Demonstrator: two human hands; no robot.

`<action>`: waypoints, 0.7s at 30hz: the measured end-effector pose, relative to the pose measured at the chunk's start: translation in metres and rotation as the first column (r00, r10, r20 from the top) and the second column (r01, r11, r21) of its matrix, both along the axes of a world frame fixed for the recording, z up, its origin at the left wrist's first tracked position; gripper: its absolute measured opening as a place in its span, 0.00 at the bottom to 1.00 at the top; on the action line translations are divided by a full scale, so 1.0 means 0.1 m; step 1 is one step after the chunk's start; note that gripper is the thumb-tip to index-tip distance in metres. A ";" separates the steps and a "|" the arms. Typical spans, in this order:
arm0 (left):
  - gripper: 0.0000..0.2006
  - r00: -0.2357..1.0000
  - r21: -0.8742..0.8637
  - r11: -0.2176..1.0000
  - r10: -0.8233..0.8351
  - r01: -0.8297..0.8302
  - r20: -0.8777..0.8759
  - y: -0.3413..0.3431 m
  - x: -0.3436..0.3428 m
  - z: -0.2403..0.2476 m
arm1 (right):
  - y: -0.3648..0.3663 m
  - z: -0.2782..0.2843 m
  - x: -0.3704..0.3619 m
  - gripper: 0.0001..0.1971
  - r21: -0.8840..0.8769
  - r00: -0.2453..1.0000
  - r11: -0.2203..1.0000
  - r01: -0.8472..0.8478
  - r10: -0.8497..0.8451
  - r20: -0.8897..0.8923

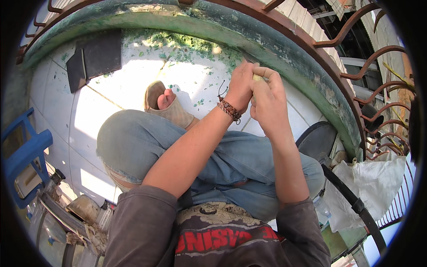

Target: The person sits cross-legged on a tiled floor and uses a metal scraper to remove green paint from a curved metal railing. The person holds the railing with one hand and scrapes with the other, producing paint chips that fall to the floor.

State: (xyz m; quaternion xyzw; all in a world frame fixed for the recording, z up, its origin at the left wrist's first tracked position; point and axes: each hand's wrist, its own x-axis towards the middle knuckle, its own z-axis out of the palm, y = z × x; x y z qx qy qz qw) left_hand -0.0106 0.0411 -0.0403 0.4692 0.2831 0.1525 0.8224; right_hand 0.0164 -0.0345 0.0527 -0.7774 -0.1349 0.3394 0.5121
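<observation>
Left hand: The left hand (240, 86) was raised toward the green curb, at about 12 o'clock from the person's chest, with a braided bracelet (229, 110) on the wrist. Its fingers were curled and pressed together around something thin; the grasp itself faced away from the camera.

Right hand: The right hand (267, 100) lay touching the left, just to its 3 o'clock side. Its fingers were folded over a small pale handle (257, 77), of which only a sliver showed between the two hands.

Tool: A thin dark blade or scraper tip (247, 58) ran out from the hands toward 11 o'clock and met the curb. Its long axis appeared to run from about 5 o'clock to 11 o'clock. Its exact kind could not be told.

Work face: The curved curb (284, 55), painted green and flaking, lay directly beyond the fingertips at 12 o'clock. Both hands were equally near it, the left marginally ahead.

Debris: Green paint chips (178, 46) were scattered on the white tiled floor (89, 111), at 10 o'clock from the hands.

Posture: The person squatted in blue jeans (147, 142), one sandalled foot (164, 104) at 9 o'clock from the hands.

Surroundings: A dark flat panel (95, 58) lay at 10 o'clock, a blue plastic chair (24, 155) at 8 o'clock, a rusted iron railing (356, 40) beyond the curb at 2 o'clock, and a white sack (373, 182) with a black hose (351, 200) at 4 o'clock.
</observation>
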 end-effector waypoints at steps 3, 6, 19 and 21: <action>0.09 0.997 0.120 0.991 0.049 -0.055 0.053 -0.10 0.01 -0.07 | 0.01 -0.13 0.03 0.17 -0.004 1.000 1.000 0.006 -0.006 -0.003; 0.08 0.996 0.018 0.999 0.049 -0.051 0.068 -0.05 0.05 0.03 | 0.00 0.11 0.00 0.15 0.022 0.999 0.999 -0.046 0.046 0.020; 0.04 0.992 0.307 0.944 -0.105 0.122 -0.069 0.11 0.03 -0.20 | 0.06 -0.02 -0.03 0.13 0.033 0.996 0.996 -0.082 0.083 -0.023; 0.06 1.000 0.097 0.995 -0.022 0.020 0.019 0.04 -0.02 -0.10 | 0.03 0.04 -0.05 0.12 0.049 0.994 0.993 -0.105 0.106 -0.009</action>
